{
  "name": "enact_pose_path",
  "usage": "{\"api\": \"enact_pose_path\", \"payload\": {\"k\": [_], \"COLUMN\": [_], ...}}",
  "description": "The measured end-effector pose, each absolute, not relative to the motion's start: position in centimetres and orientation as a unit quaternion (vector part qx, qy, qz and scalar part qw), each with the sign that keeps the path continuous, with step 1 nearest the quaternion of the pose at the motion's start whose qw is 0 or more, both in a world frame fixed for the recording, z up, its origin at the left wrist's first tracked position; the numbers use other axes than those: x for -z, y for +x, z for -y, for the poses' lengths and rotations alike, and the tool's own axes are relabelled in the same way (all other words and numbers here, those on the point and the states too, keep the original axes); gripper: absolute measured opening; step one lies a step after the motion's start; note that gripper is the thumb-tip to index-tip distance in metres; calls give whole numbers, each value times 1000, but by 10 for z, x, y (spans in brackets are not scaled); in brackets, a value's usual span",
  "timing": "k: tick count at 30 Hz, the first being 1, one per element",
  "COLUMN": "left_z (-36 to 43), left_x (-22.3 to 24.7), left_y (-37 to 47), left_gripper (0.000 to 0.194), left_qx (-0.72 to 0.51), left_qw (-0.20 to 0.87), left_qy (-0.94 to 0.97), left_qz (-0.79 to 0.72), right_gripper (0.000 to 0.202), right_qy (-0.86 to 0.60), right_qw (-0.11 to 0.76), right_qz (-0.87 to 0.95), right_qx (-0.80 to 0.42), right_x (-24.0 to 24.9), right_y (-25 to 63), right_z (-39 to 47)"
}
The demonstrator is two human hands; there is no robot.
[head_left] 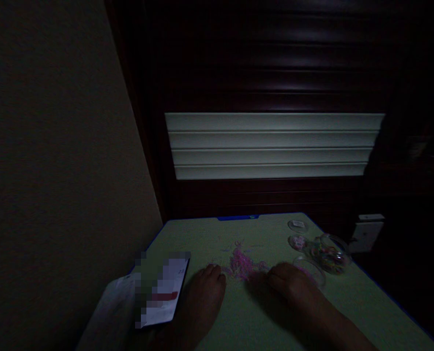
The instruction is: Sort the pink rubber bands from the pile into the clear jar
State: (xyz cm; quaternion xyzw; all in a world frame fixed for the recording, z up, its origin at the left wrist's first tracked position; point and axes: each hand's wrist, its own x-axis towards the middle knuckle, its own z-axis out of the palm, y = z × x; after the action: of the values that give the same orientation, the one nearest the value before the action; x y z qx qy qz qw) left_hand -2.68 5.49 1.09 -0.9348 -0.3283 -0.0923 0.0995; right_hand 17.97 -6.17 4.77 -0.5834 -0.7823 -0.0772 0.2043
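Note:
A loose pile of small pink pieces [242, 263], some of them thin like little elastic bands, lies on the light green tabletop [239, 321]. Just left of it, my left hand [208, 288] rests palm down on the table with its fingers slightly bent and nothing visible in them. On the pile's right side, my right hand [292, 285] is closed, its fingertips pinched low at the edge of the scattered pieces. Anything between those fingertips is hidden in the dim light. Behind the right hand sits a shallow clear dish [317, 272] with some pink in it.
A clear round container [328, 256] of multicoloured pieces stands at the right edge. Near it are a small dish of pale pink bits [298, 242] and a clear lid with a label [297, 225]. A tablet-like screen [167, 297] lies at left, by the wall [70, 170].

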Motion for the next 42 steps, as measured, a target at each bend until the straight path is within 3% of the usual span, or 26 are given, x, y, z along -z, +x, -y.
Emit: {"api": "enact_pose_path", "payload": {"k": [15,29,42], "left_z": [-51,-63,-63], "left_x": [-31,-17,-22], "left_y": [-27,-31,-25], "left_gripper": [25,40,33], "left_qx": [40,-7,-40], "left_qw": [40,89,119], "left_qy": [-905,-897,-901], "left_qz": [421,433,415], "right_gripper": [14,15,17], "right_qy": [-585,-592,-588], "right_qw": [205,199,194], "right_qz": [780,776,779], "right_qx": [91,89,99], "right_x": [-46,-51,-48], "right_y": [180,179,180], "right_z": [62,63,62]}}
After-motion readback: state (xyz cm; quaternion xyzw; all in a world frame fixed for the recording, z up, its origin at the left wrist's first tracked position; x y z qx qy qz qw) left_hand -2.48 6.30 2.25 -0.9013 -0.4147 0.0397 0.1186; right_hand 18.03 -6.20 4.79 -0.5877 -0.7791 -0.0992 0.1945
